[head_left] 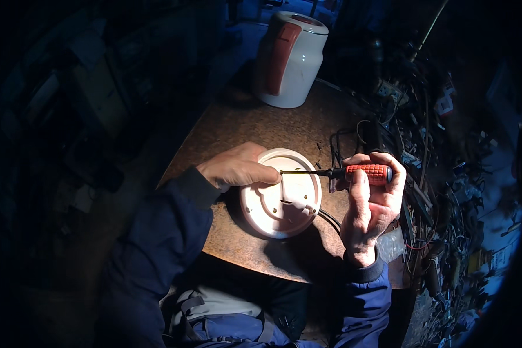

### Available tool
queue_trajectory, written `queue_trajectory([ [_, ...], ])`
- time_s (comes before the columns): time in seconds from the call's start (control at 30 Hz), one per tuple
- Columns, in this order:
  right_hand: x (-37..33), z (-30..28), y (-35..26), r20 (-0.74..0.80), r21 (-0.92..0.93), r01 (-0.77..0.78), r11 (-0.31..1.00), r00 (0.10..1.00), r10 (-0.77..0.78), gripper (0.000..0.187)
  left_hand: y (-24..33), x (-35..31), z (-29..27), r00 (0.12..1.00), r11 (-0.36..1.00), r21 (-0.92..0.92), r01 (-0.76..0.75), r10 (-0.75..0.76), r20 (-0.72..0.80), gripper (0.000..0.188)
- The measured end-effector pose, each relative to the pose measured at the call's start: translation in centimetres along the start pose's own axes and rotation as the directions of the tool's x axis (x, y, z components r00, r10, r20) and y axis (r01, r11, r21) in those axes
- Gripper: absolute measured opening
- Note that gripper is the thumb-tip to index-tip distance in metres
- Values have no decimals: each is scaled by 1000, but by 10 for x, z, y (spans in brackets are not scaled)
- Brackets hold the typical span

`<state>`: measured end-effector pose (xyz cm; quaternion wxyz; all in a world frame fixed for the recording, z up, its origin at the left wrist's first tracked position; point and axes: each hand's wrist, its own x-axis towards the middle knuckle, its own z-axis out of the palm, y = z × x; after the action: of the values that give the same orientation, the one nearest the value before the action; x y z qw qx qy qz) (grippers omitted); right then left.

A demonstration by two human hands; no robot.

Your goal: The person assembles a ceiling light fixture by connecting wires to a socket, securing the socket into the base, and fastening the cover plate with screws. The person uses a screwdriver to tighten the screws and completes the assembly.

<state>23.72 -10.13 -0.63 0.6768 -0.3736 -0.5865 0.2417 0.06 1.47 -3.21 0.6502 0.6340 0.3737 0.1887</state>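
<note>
A round white kettle base (pixel 293 217) is tipped up above the wooden tabletop, its underside with grooves and several small holes facing me. My left hand (pixel 240 166) grips its upper left edge, thumb lying on the underside. My right hand (pixel 372 203) is closed round the red ribbed handle of a screwdriver (pixel 368 173). The screwdriver's dark shaft runs leftward, and its tip meets the base right by my left thumb. Whether a screw sits under the tip is hidden. A black cord (pixel 329 219) leaves the base at its lower right.
On the far part of the wooden table (pixel 214 136) stands a white electric kettle (pixel 301 64) with a red handle. Tangled wires and loose parts (pixel 423 191) crowd the right side. A crumpled clear plastic bag (pixel 391 245) lies by my right wrist. The surroundings are dark.
</note>
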Motion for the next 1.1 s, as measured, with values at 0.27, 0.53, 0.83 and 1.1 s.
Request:
queue_trajectory([
  [0.27,0,0,5,7,58,11,998,1000,-12,41,-1,-1,0,999,999,-40,-25,27,25,46],
  [0.53,17,12,-9,165,-347,350,870,936,-311,53,-4,1,-1,1000,999,-41,-19,19,12,46],
  [0.83,50,15,-51,307,-593,224,773,951,-40,25,-5,-1,3,997,997,-36,-71,70,-30,30],
  [1.1,62,1,-59,432,-726,224,650,884,177,25,-1,2,4,999,999,-15,-45,45,-6,25],
])
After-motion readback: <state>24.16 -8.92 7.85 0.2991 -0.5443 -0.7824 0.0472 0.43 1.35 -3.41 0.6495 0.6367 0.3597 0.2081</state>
